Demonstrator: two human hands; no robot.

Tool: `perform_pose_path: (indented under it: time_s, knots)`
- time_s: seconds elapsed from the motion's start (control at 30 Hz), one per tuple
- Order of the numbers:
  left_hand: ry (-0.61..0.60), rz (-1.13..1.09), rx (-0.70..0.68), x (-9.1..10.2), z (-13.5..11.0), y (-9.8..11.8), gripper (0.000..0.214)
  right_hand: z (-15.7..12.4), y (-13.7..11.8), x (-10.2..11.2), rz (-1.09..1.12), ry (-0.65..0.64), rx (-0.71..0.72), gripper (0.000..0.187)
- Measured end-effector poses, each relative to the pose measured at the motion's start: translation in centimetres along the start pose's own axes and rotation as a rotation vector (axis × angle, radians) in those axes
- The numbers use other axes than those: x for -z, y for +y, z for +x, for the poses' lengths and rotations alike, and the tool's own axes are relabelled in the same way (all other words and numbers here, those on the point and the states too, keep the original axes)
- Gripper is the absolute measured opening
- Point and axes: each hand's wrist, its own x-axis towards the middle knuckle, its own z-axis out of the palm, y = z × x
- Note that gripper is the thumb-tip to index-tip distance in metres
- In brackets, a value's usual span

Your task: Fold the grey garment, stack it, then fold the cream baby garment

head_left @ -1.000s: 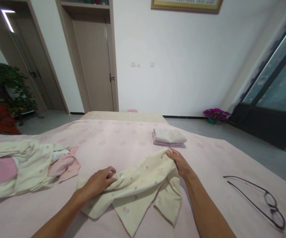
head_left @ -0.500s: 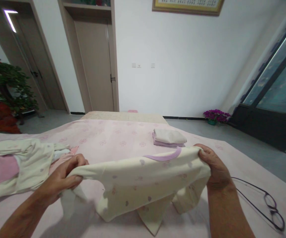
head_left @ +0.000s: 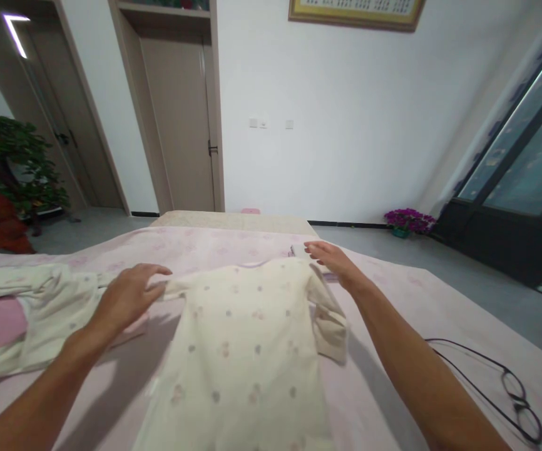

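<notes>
Locate cream patterned top (head_left: 243, 351) midway across pink cover (head_left: 416, 300), with long axis from near edge to far edge, neckline at far end, hem out of view toward near edge. Note black-framed glasses (head_left: 517, 406) toward right edge. Note heap of garments (head_left: 48, 307) toward left edge. Check left hand (head_left: 132, 291): thumb and fingers at tip of left sleeve (head_left: 177, 289); pinch or mere contact, cannot tell. Check right hand (head_left: 332, 260): fingers loosely spread, no cloth visibly gripped, just by right shoulder of top. Observe key relation: body of top between both hands and nearward of each; right hand nearer to neckline. Find folded stack (head_left: 298, 250) partly behind right hand, toward far edge. Beyond far right corner, see magenta flowers (head_left: 409, 220)
</notes>
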Motion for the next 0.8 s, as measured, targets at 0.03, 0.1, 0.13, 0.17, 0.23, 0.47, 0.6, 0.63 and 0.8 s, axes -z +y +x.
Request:
perform_pose_path:
  time_s: [0.03, 0.1, 0.13, 0.17, 0.23, 0.47, 0.6, 0.63, 0.8]
  knots:
    - [-0.026, 0.126, -0.100, -1.7, 0.0, -0.8, 0.025, 0.4, 1.6, -0.1, -0.038, 0.025, 0.012, 0.030]
    - [-0.086, 0.214, -0.208, -5.0, -0.8, -2.3, 0.027, 0.3, 5.0, 0.3, -0.112, 0.032, 0.003, 0.027]
    - [-0.110, 0.212, -0.234, -6.6, -1.4, -2.8, 0.026, -0.1, 6.8, 0.8, -0.169, 0.029, -0.014, 0.027]
    - [-0.132, 0.192, -0.250, -8.0, -2.1, -3.1, 0.026, -0.7, 8.4, 1.4, -0.242, 0.029, -0.040, 0.028]
    - [-0.172, 0.136, -0.272, -10.4, -3.6, -2.9, 0.026, -2.2, 11.4, 2.8, -0.381, 0.015, -0.084, 0.041]
    - [-0.463, -0.091, -0.427, -13.8, -8.0, 0.6, 0.048, -7.3, 15.9, 4.3, -0.858, -0.186, -0.122, 0.063]
    - [-0.645, -0.115, -0.684, -13.1, -11.0, 3.2, 0.076, -7.9, 15.1, 3.6, -1.116, -0.081, 0.022, 0.042]
    - [-0.658, -0.105, -0.723, -13.1, -11.8, 3.8, 0.073, -7.7, 14.8, 3.7, -1.172, -0.048, 0.063, 0.040]
    - [-0.567, 0.013, -0.715, -14.8, -14.1, 6.4, 0.021, -6.0, 13.2, 5.0, -1.302, 0.094, 0.236, 0.039]
